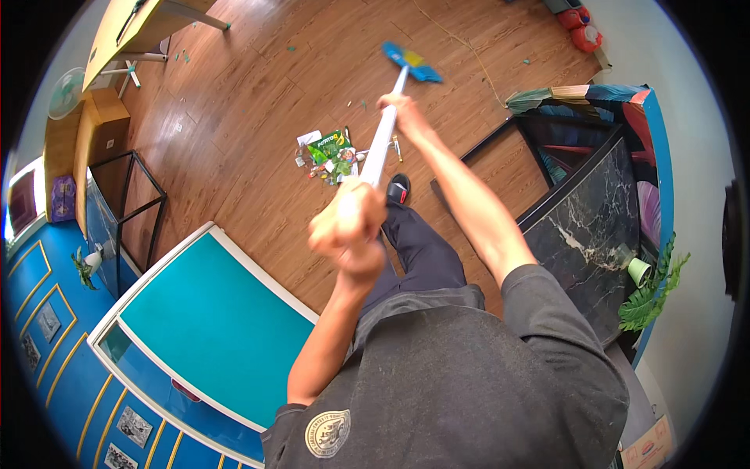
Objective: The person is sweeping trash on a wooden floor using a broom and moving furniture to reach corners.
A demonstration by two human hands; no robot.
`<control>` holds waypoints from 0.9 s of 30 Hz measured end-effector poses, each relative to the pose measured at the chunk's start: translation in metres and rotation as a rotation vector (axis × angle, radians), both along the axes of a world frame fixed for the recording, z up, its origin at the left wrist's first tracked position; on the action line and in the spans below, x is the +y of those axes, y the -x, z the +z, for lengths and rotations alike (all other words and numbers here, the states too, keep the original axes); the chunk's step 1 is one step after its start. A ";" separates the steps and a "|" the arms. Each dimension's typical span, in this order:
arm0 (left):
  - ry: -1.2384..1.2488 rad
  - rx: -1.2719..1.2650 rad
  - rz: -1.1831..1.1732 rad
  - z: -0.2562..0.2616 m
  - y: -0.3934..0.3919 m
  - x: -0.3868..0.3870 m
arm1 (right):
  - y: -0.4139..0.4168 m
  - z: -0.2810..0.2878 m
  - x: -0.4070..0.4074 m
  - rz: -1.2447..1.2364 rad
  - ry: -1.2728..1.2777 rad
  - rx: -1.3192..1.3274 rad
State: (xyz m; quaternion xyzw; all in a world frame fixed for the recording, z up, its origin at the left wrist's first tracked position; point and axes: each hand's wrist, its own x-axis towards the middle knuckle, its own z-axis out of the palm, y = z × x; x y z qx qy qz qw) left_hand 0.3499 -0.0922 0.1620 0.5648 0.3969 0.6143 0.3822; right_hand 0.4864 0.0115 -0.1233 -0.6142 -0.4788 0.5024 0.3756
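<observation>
My left hand, slightly blurred, is wrapped around the upper end of a white broom handle. Farther down the same handle, my right hand grips it with the arm stretched forward. The broom's blue and yellow head is on the wood-look floor ahead, blurred. Left of the handle lies a heap of litter with a green packet bearing writing, wrappers and white scraps. A small stick-like piece lies right of the handle, near my shoe.
A black-framed table with a dark marble-patterned top stands at right, a potted plant on it. A teal-panelled white unit is at lower left. A string and green scraps lie on the floor. A desk stands upper left.
</observation>
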 end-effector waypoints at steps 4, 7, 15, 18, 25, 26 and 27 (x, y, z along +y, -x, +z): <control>0.021 0.071 -0.013 0.051 0.040 -0.034 | 0.070 0.045 -0.038 0.309 -0.415 -0.375; -0.015 0.062 -0.102 0.105 0.054 -0.050 | 0.090 0.121 -0.061 0.278 -0.373 -0.288; -0.046 -0.058 -0.504 0.179 0.052 -0.064 | 0.047 0.178 -0.121 -0.031 -0.419 -0.450; -0.090 -0.137 -0.539 0.152 0.043 -0.067 | 0.010 0.184 -0.158 -0.191 -0.262 -0.521; 0.053 -0.268 -0.953 0.098 0.012 -0.052 | -0.024 0.139 -0.225 -0.527 -0.148 -0.565; 0.096 -0.271 -0.946 0.089 0.007 -0.052 | -0.026 0.130 -0.233 -0.562 -0.103 -0.598; 0.140 -0.272 -0.941 0.082 0.002 -0.051 | -0.027 0.120 -0.241 -0.599 -0.056 -0.630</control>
